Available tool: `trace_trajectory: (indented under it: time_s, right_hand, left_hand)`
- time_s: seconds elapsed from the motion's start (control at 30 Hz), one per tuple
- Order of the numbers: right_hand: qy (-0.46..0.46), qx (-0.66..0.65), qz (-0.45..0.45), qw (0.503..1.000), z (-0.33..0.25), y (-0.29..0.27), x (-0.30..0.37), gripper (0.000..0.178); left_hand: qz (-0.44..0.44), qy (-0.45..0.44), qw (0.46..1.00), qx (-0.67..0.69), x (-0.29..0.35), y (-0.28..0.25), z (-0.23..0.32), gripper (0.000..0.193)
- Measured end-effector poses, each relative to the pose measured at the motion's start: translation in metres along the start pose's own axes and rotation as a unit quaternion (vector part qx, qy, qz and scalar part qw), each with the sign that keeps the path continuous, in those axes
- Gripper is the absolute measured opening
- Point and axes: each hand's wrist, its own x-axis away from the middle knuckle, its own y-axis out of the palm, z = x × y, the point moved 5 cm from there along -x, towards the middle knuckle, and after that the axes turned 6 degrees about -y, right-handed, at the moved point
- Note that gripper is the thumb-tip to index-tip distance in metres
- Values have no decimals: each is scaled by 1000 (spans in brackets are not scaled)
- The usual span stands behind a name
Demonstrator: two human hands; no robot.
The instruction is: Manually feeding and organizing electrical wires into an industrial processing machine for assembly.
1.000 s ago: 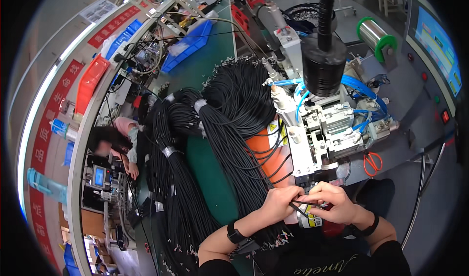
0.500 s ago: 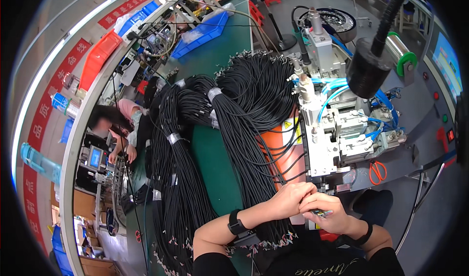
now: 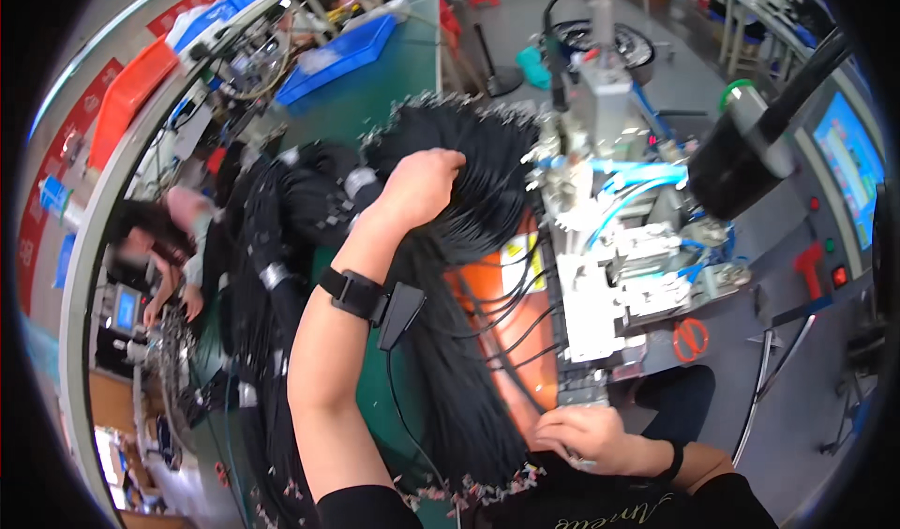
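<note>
My left hand point(image 3: 419, 188) is stretched forward over a thick coil of black cables point(image 3: 469, 149). Its fingers are curled closed, and what they grip, if anything, is hidden. My right hand point(image 3: 591, 437) is close to my body, just below the front of a metal machine point(image 3: 595, 295). It pinches a black cable whose small light wire ends show under the fingers. That cable runs up over an orange plate point(image 3: 520, 342). Below my left forearm a long bundle of black cables point(image 3: 459, 388) lies toward me, its coloured wire ends at the near edge.
More tied black bundles point(image 3: 267, 248) lie at the left on the green table point(image 3: 412, 60). Further back is a blue tray point(image 3: 337, 60). A black lamp head point(image 3: 736, 163) hangs over the machine's right side. Orange-handled scissors point(image 3: 691, 340) lie right. A person point(image 3: 178, 248) works at far left.
My left hand has left my right hand and reached forward to the cable coil. My right hand has moved slightly down and left. The whole view has shifted.
</note>
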Motion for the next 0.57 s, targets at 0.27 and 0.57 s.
trace_trajectory:
  time_s: [0.27, 0.57]
  right_hand:
    - [1, -15, 41, 999, -2, 0, 6, 20]
    - [4, -55, 50, 997, 6, 0, 14, 15]
  left_hand:
    - [-121, 9, 987, 105, -95, 105, -4, 21]
    - [-336, -138, 852, 377, -86, 140, -42, 39]
